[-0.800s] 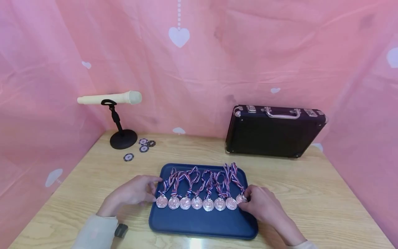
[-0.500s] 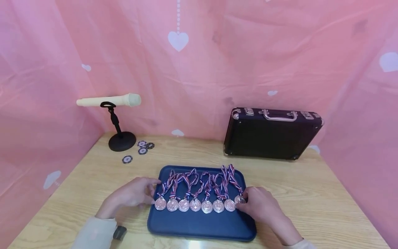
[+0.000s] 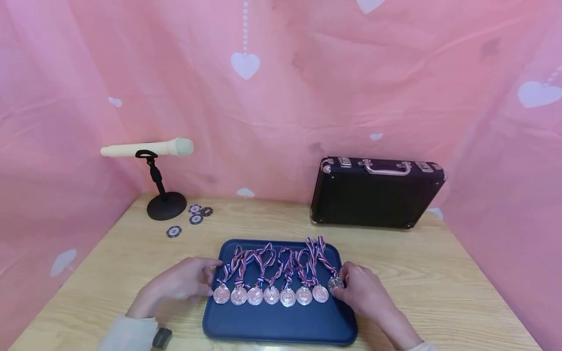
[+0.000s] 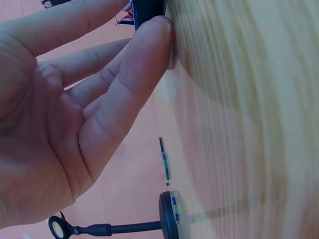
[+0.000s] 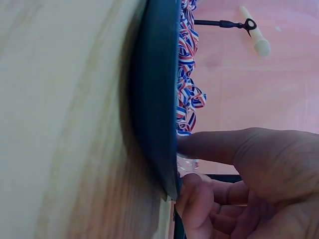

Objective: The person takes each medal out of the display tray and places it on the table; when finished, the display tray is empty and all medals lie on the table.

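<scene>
A navy tray point(image 3: 281, 324) holds several round medals point(image 3: 271, 295) in a row, with red, white and blue striped ribbons point(image 3: 265, 258) stretching toward its far edge. My right hand point(image 3: 364, 291) pinches the rightmost medal point(image 3: 335, 284) between thumb and fingers, above the tray's right rim. That medal looks darker than the others and is partly covered by the fingers. At the opposite side, my left hand point(image 3: 184, 280) touches the left rim with nearly straight fingers. The left wrist view shows a fingertip against the tray's edge point(image 4: 149, 11).
A white microphone point(image 3: 162, 147) lies across a black stand point(image 3: 167, 205) at the back left. Several poker chips point(image 3: 195, 219) lie near the stand's base. A black briefcase point(image 3: 375, 195) with a silver handle stands at the back right, before a pink curtain point(image 3: 285, 122).
The whole head view has shifted, so the scene sits lower and further left. The rightmost medal has turned darker in the right hand's fingers. The left hand stays at the tray's left rim.
</scene>
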A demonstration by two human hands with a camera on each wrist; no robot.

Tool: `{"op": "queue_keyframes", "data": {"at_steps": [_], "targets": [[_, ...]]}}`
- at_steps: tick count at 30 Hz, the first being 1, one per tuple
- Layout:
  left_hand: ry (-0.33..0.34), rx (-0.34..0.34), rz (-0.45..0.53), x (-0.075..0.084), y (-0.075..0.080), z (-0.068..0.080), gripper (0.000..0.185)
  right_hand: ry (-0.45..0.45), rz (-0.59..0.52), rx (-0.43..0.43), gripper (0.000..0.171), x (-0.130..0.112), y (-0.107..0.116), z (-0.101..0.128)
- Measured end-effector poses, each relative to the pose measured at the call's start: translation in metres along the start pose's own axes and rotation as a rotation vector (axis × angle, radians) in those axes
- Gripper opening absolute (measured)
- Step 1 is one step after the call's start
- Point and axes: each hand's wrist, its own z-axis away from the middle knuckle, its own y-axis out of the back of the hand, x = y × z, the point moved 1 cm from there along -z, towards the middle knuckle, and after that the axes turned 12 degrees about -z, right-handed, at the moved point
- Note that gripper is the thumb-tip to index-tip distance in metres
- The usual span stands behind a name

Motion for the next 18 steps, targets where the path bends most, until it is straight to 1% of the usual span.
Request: {"op": "queue_keyframes", "data": {"at_steps": [3,8,10,15,18], "targets": [[0.001,-0.003,0.018,-0.002,-0.002,0.0,0.069,0.009,-0.048,0.019,0.031,-0.001,-0.003,0.003],[0.069,0.009,0.011,0.0,-0.005,0.001,0.069,0.017,-0.12,0.024,0.029,-0.001,-0.006,0.006],[0.083,0.014,0.005,0.001,-0.005,0.001,0.069,0.0,-0.167,0.022,0.027,-0.001,-0.006,0.005],[0.07,0.02,0.001,0.001,-0.004,0.001,0.069,-0.069,-0.319,0.012,0.015,0.004,-0.001,0.0],[0.059,0.019,0.001,0.001,-0.002,0.0,0.069,-0.086,-0.403,0.018,0.014,0.009,0.005,-0.004]]}}
